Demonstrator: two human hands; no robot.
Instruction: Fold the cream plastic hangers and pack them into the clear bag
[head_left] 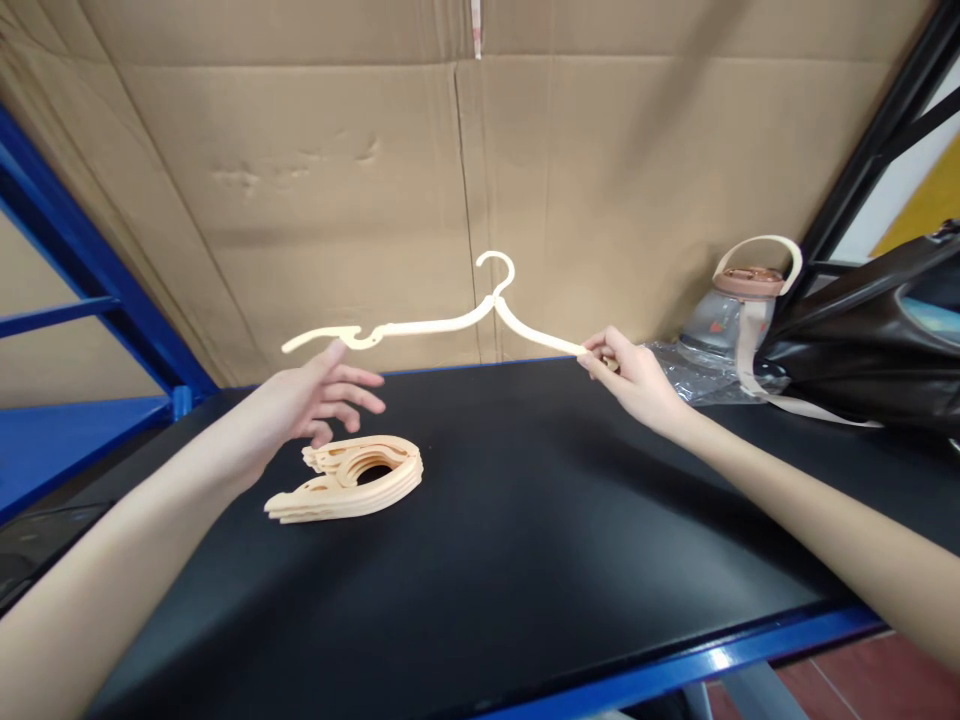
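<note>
A cream plastic hanger (pixel 450 322) hangs unfolded in the air above the black tabletop (pixel 525 520). My right hand (pixel 634 375) pinches the end of its right arm. My left hand (pixel 322 400) has its fingers spread, with the fingertips just under the tip of the hanger's left arm; I cannot tell whether they touch it. Below my left hand a stack of folded cream hangers (pixel 349 480) lies on the table.
A cardboard wall (pixel 480 170) backs the table. At the right stand a clear bottle with a brown lid and strap (pixel 739 310), crinkled plastic wrap (pixel 690 370) and a dark bag (pixel 870 340). Blue shelf rails (pixel 97 290) run along the left.
</note>
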